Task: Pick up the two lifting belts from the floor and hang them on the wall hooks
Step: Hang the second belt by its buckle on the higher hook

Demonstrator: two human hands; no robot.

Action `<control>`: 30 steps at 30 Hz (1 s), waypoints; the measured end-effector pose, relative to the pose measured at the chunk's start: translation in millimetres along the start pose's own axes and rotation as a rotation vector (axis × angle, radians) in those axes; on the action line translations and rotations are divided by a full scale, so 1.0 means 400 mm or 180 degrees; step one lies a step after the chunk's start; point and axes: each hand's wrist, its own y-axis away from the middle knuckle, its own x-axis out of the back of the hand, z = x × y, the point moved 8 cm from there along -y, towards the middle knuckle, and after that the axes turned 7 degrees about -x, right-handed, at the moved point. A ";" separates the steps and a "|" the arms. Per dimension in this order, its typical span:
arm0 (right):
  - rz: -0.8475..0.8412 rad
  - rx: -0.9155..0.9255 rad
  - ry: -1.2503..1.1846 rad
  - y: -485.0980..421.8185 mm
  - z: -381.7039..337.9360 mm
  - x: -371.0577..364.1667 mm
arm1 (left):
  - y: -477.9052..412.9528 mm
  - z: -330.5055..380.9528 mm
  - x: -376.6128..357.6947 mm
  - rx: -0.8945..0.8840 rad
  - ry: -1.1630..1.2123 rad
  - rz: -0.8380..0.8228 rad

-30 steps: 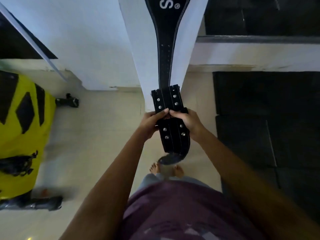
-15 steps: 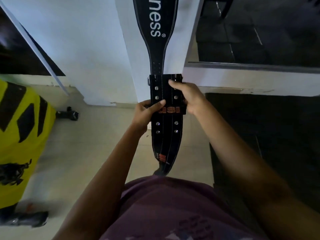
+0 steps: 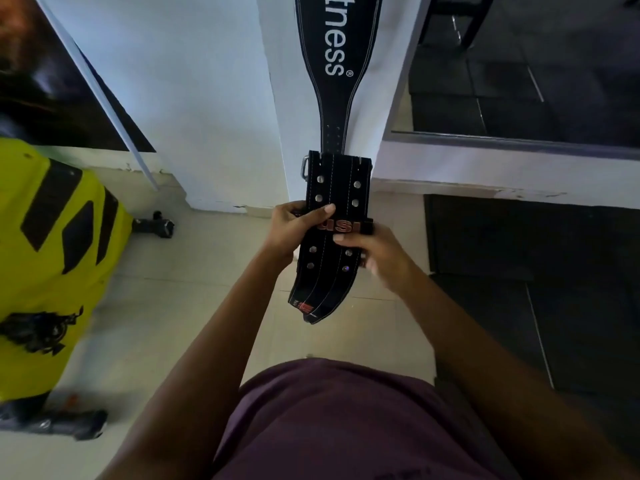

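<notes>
At far left, a bright yellow machine with black panels stands on the pale tiled floor, its edges blurred. Beside it, a white wall rises from the floor, with a thin white bar slanting across it.

Near the centre, my left hand wraps its grip around the left edge of a folded black lifting belt, thumb pressed across the front just above red lettering. The belt is doubled over on itself, studded with silver rivets, with a metal buckle showing at its upper left corner. Its lower end curves down toward my purple shirt.

Directly above it, a second black lifting belt hangs flat against a white pillar, white letters reading "tness" running down its wide part. Its narrow tail reaches the top edge of the folded belt; the hook holding it is out of view.

My right hand closes its grip on the folded belt's right edge, fingers curled behind it.

At far right, dark rubber floor mats lie below a low white ledge.
</notes>
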 end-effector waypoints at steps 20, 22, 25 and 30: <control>-0.0352 -0.0181 -0.0351 0.048 0.060 -0.040 | 0.048 0.004 0.024 0.0147 -0.0144 0.0206; -0.0153 -0.0067 -0.0432 0.035 0.012 -0.022 | 0.060 -0.005 0.017 0.0193 -0.0128 0.0131; 0.0107 0.0066 -0.0209 0.024 -0.023 -0.004 | 0.066 -0.009 0.010 0.0309 -0.0144 0.0059; 0.0190 0.0180 -0.0019 0.025 -0.005 -0.009 | 0.003 0.055 0.043 0.0482 0.0148 0.0372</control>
